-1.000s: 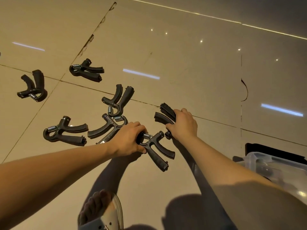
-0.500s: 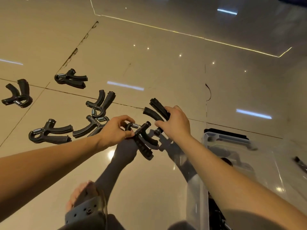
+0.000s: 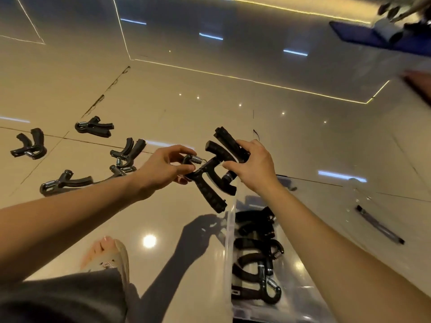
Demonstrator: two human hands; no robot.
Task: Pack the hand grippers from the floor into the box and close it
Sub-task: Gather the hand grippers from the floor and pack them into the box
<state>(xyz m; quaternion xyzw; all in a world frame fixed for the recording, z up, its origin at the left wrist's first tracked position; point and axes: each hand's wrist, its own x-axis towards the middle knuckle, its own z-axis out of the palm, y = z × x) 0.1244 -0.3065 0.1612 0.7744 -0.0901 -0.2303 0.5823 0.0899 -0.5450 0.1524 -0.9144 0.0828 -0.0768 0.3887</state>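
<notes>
My left hand (image 3: 163,170) pinches a black hand gripper (image 3: 207,185) by its spring end, lifted off the floor. My right hand (image 3: 254,166) grips a second black hand gripper (image 3: 225,142) by its handles, held in the air just right of the first. Both hang near the far end of the clear plastic box (image 3: 229,231), which holds several black hand grippers (image 3: 256,252). Several more hand grippers (image 3: 63,184) lie on the tiled floor to the left.
A foot in a sandal (image 3: 109,255) stands on the floor at the lower left. The box's clear lid (image 3: 363,206) lies to the right of the box. A blue mat (image 3: 382,40) with blurred objects is at the far upper right.
Both hands have lifted their hand grippers off the floor and carried them right toward the box. The view has swung right, so the box's inside now shows.
</notes>
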